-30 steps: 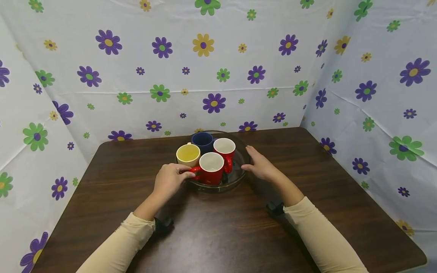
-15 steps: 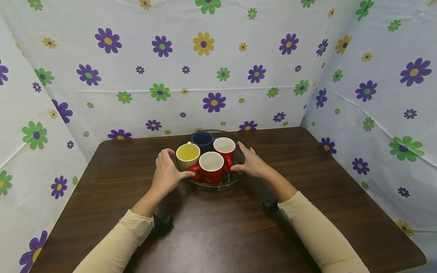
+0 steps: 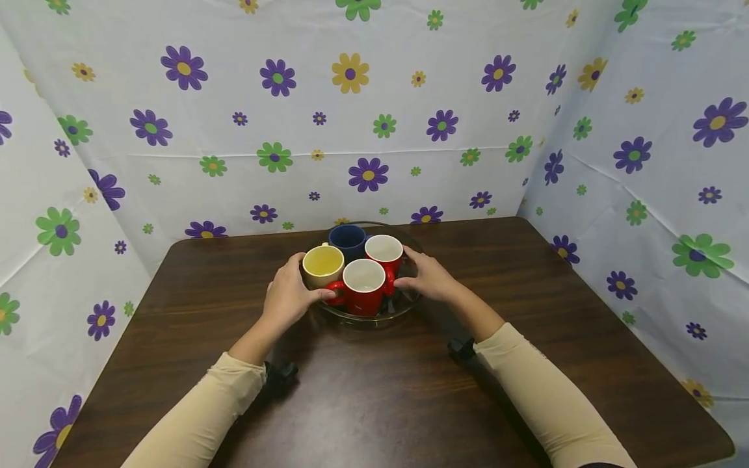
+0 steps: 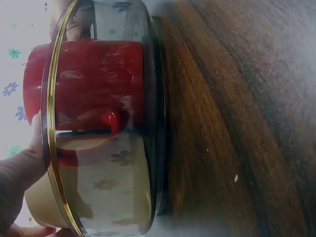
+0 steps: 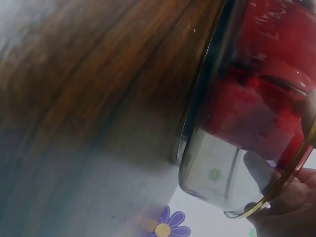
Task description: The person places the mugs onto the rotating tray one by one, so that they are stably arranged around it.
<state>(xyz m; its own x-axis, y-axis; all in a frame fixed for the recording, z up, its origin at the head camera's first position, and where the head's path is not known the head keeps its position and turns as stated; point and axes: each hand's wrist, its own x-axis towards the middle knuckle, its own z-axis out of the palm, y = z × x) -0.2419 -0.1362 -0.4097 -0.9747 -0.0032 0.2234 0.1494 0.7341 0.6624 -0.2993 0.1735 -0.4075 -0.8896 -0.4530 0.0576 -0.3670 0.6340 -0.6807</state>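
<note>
A round tray (image 3: 365, 320) with clear glass sides and a gold rim stands on the table. In it sit a pale mug with a yellow inside (image 3: 324, 262), a blue mug (image 3: 348, 239), a front red mug (image 3: 363, 300) and a rear red mug (image 3: 384, 247). My left hand (image 3: 288, 294) grips the tray's left rim, thumb near the front red mug's handle. At the right rim, my right hand (image 3: 430, 278) grips too; its fingers show through the glass in the right wrist view. Both red mugs are white inside.
The dark wooden table (image 3: 374, 403) has rounded corners. A flowered white cloth (image 3: 234, 136) hangs behind it and along both sides, close to the table's far edge.
My left hand has released the front red mug's handle and spread along the tray's left rim. My right hand has moved left onto the right rim. The mugs stay in place.
</note>
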